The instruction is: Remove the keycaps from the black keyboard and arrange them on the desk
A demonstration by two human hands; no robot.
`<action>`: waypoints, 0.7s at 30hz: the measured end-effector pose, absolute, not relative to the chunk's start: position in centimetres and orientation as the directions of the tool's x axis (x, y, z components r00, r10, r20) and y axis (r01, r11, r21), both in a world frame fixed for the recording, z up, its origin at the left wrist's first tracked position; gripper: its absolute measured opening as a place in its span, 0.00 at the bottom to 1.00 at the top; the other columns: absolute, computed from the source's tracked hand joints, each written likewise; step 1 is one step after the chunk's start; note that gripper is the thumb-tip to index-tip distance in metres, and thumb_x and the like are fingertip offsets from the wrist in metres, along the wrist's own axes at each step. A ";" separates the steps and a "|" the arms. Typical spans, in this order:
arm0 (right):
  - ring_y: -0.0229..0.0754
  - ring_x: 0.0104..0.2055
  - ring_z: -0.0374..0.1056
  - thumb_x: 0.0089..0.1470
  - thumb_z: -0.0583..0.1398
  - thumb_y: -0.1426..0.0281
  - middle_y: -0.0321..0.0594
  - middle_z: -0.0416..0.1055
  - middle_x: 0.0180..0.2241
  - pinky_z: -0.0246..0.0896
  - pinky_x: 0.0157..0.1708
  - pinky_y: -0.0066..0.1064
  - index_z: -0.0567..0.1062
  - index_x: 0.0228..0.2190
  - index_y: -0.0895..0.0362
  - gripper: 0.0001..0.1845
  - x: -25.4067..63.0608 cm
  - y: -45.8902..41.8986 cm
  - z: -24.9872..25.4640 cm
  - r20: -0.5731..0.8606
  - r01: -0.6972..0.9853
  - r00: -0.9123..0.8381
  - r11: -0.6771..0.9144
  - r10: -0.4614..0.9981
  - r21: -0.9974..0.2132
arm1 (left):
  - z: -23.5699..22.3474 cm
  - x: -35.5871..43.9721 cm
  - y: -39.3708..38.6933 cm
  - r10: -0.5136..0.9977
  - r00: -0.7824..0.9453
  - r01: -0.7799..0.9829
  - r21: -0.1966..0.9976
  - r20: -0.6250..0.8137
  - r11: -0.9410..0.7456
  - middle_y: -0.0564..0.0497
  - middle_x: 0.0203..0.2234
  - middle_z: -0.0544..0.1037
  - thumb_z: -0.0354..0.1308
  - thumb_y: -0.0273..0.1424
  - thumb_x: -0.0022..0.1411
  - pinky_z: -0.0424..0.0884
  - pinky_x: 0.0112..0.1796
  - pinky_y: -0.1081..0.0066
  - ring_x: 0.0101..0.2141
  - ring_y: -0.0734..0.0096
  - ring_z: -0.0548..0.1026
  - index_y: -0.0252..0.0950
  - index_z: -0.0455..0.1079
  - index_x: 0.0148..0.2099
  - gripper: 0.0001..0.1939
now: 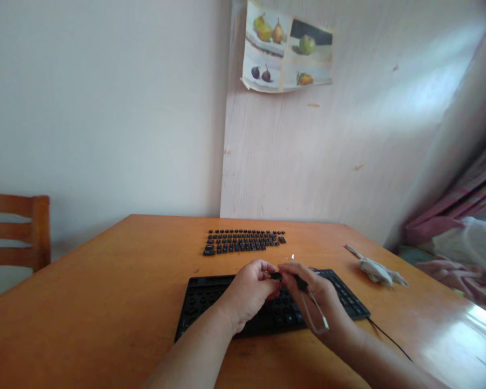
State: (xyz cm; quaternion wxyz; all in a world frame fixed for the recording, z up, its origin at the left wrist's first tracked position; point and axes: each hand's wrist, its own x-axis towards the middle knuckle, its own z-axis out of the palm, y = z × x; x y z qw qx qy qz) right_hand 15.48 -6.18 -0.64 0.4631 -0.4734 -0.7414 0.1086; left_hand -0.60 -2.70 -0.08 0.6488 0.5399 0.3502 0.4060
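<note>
Both hands meet over a black keyboard [263,319], whose left and middle parts show bare key sockets, while keys remain at its right end. My left hand [253,286] is closed, pinching a small black keycap [275,276] between thumb and fingers. Against it, the fingertips of my right hand [314,297] are closed too. In that right hand is a keycap puller [302,282] with a dark handle; its pale wire loop [319,319] hangs out over the palm. The fingers partly hide both small items.
Rows of loose black keycaps [243,241] lie behind the keyboard on the wooden table [105,302]. To the right are a whitish cloth [378,271] with a stick-like end and the keyboard cable [389,337]. A wooden chair [40,232] stands at left; a wall rises behind the table.
</note>
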 end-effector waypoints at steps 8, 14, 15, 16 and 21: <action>0.43 0.38 0.73 0.58 0.57 0.66 0.39 0.75 0.38 0.68 0.38 0.31 0.73 0.44 0.50 0.12 17.3 -5.1 -1.4 0.517 0.773 -0.317 0.532 0.795 -0.345 | 0.1 -0.6 -2.6 0.896 0.437 -0.154 0.976 -0.074 0.156 0.52 0.29 0.74 0.61 0.22 0.52 0.68 0.34 0.72 0.28 0.76 0.72 0.33 0.64 0.47 0.19; 0.44 0.37 0.74 0.59 0.56 0.61 0.41 0.75 0.40 0.68 0.38 0.33 0.73 0.46 0.50 0.14 17.8 -3.9 -1.4 0.532 0.787 -0.373 0.563 0.760 -0.253 | 0.0 -1.0 -1.7 0.895 0.441 -0.152 0.978 -0.062 0.143 0.53 0.28 0.74 0.63 0.24 0.51 0.68 0.33 0.71 0.26 0.76 0.72 0.33 0.64 0.48 0.21; 0.45 0.37 0.74 0.59 0.56 0.61 0.41 0.75 0.40 0.68 0.38 0.33 0.73 0.45 0.50 0.15 17.8 -3.8 -1.5 0.544 0.787 -0.374 0.567 0.751 -0.242 | -0.2 -1.1 -1.5 0.895 0.443 -0.142 0.982 -0.053 0.129 0.52 0.28 0.75 0.63 0.25 0.52 0.69 0.33 0.71 0.26 0.75 0.73 0.33 0.63 0.49 0.22; 0.45 0.37 0.74 0.58 0.56 0.60 0.42 0.75 0.39 0.68 0.37 0.33 0.73 0.45 0.51 0.15 17.8 -3.6 -1.7 0.562 0.789 -0.366 0.567 0.742 -0.235 | -0.3 -1.1 -1.4 0.898 0.439 -0.128 0.987 -0.036 0.102 0.51 0.29 0.75 0.63 0.27 0.52 0.69 0.34 0.70 0.28 0.74 0.74 0.33 0.63 0.50 0.23; 0.45 0.35 0.73 0.57 0.57 0.57 0.43 0.76 0.36 0.66 0.36 0.33 0.74 0.41 0.53 0.16 18.0 -3.2 -2.0 0.657 0.813 -0.233 0.514 0.717 -0.273 | -0.9 -0.7 -1.3 0.953 0.259 0.122 0.973 0.157 -0.194 0.44 0.39 0.77 0.64 0.46 0.52 0.71 0.42 0.63 0.40 0.63 0.75 0.34 0.67 0.51 0.28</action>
